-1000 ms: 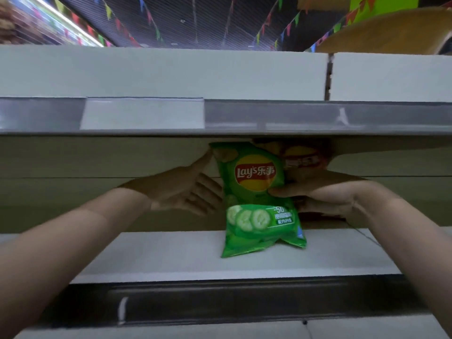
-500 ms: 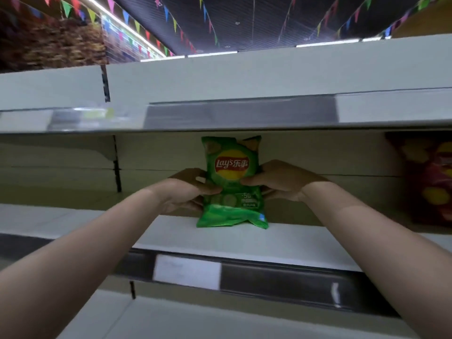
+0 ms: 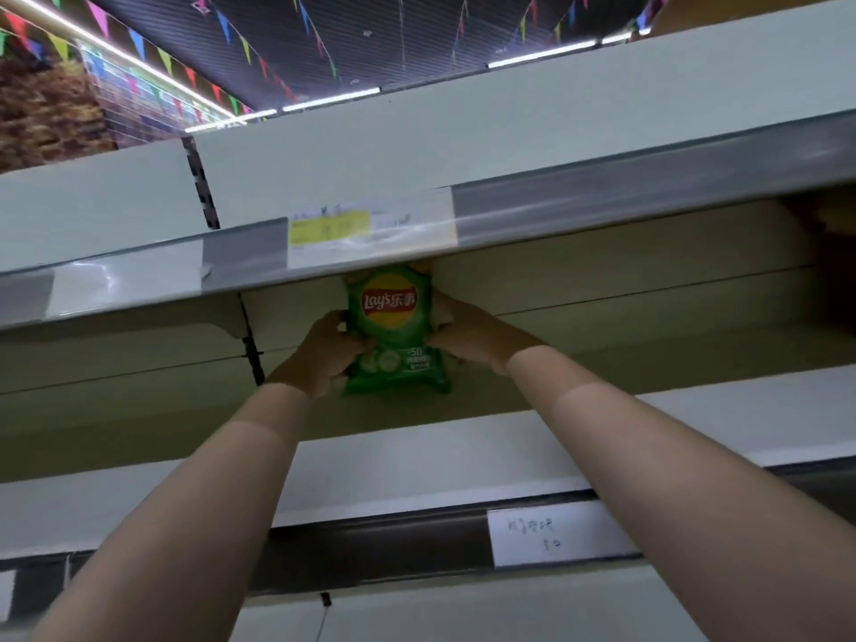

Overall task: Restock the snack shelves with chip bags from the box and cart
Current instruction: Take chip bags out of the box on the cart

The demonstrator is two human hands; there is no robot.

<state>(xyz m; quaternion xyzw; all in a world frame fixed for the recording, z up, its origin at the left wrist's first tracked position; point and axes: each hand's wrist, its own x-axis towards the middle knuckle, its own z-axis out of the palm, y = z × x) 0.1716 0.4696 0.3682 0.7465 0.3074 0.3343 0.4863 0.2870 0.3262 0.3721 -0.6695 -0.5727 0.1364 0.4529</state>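
A green Lay's chip bag (image 3: pixel 393 326) with cucumber slices printed on it stands upright deep in the shelf bay, against the back panel. My left hand (image 3: pixel 327 352) grips its left edge and my right hand (image 3: pixel 468 338) grips its right edge, fingers curled round the sides. The bag's top edge is partly hidden behind the upper shelf's front rail (image 3: pixel 602 201). Its bottom corners hang just above the white shelf board (image 3: pixel 741 405); whether it touches the board I cannot tell.
A yellow and white price label (image 3: pixel 352 231) sits on the upper rail right above the bag. A handwritten white tag (image 3: pixel 551 532) is on the lower rail. A slotted upright (image 3: pixel 250 349) stands left of my left hand. Dark packs show at the far right (image 3: pixel 833 252).
The bag has gone deeper into the bay and up toward the upper rail, still held by both hands. My view has tilted up and left, so the red bags slid out to the right.
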